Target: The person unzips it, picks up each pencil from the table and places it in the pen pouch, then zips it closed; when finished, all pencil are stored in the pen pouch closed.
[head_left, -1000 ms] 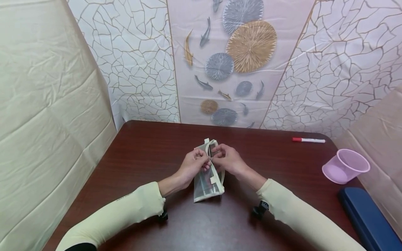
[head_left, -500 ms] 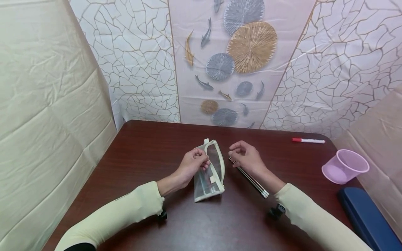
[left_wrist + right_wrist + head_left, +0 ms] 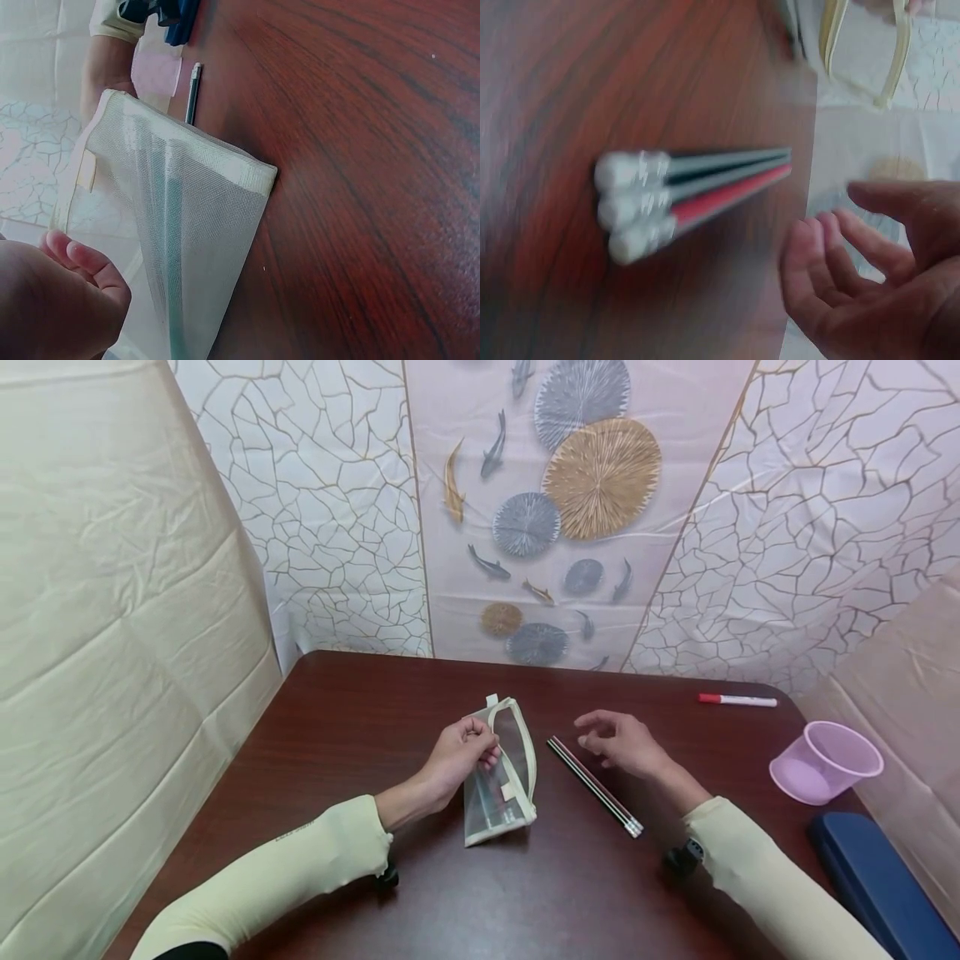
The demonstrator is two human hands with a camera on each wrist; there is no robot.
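Observation:
A see-through mesh pencil pouch [image 3: 491,793] with cream zip edging stands with its mouth spread apart. My left hand [image 3: 461,752] pinches its rim between thumb and fingers. Through the mesh in the left wrist view, long greenish sticks [image 3: 174,247] show inside. Three pencils [image 3: 596,787] lie side by side on the table, right of the pouch; the right wrist view shows their white erasers [image 3: 622,210], with one red barrel and dark striped ones. Just beyond them, my right hand [image 3: 622,743] hovers with loosely bent fingers, holding nothing.
On the brown table [image 3: 360,718], a red-capped marker [image 3: 738,700] lies at the far right. A pink cup [image 3: 825,764] lies tilted near the right edge, with a dark blue case [image 3: 885,877] in front of it. Fabric walls border the table behind and at both sides.
My right hand has left the pouch mouth and moved right, past the pencils, which now show in full. My left hand keeps its pinch on the pouch rim.

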